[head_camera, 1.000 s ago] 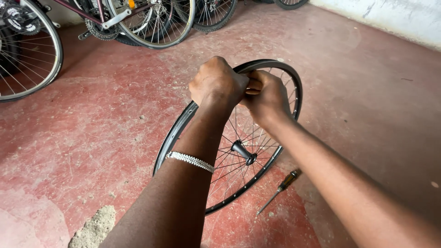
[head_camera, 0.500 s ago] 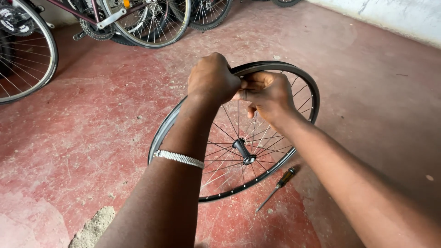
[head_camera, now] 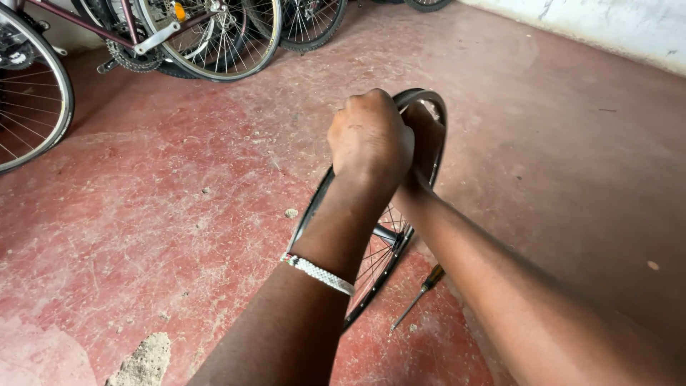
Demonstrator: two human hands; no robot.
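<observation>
Turned since half a second ago: wheel point(head_camera: 386, 236) now nearly edge-on to the camera, where it earlier showed its open face with hub and spokes spread wide. Stands upright on the red floor point(head_camera: 179, 214), bottom edge down near the forearms, top rim up under both hands. Spokes and a bit of the hub visible only in the narrow gap low between the two arms.

Left hand point(head_camera: 370, 139) closed in a fist over the top of the rim, fingers wrapped together and clamped on it, knuckles toward the camera. Right hand point(head_camera: 423, 146) mostly hidden behind the left, pressed against the same top stretch of rim; cannot tell whether its fingers are curled shut or spread. Hands touching each other, as before. White beaded bracelet point(head_camera: 319, 274) around the left forearm.

Screwdriver point(head_camera: 418, 298) lying on the floor just beside the wheel's bottom edge, under the right forearm, handle toward the wheel, tip pointing away. Small stone point(head_camera: 291, 213) on the floor near the rim's left side. Pile of sandy rubble point(head_camera: 143, 361) at the lower left, well apart. Parked bikes point(head_camera: 193, 36) along the far edge, another bike wheel point(head_camera: 32, 93) at far left. Pale wall point(head_camera: 607, 25) at upper right.
</observation>
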